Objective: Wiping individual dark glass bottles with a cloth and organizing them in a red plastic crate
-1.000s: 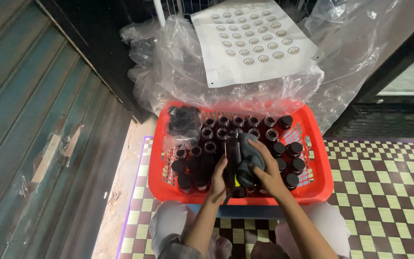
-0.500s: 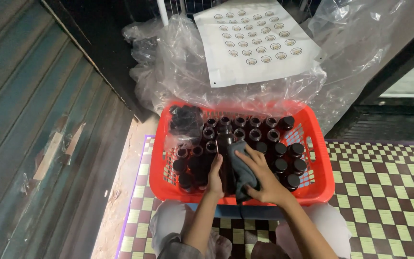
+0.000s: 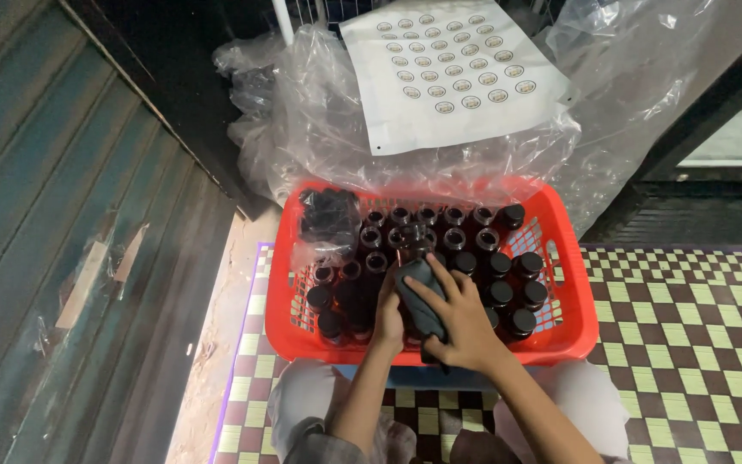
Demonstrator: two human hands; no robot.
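Observation:
A red plastic basket (image 3: pixel 560 283) in front of me holds several small dark bottles (image 3: pixel 508 275), some capped in black, some with open mouths. My right hand (image 3: pixel 457 314) presses a dark grey cloth (image 3: pixel 418 296) around one bottle near the basket's front middle. My left hand (image 3: pixel 388 318) grips the same bottle from the left side, mostly hidden behind the cloth. A small clear bag of black caps (image 3: pixel 330 215) lies in the basket's far left corner.
A white sheet of round stickers (image 3: pixel 453 69) rests on crumpled clear plastic bags (image 3: pixel 319 129) behind the basket. A corrugated metal shutter (image 3: pixel 53 215) runs along the left. A green-checked mat (image 3: pixel 689 344) covers the floor to the right.
My right hand with the cloth has shifted left and toward me, from the basket's middle right to the front middle, and now wraps the bottle my left hand holds.

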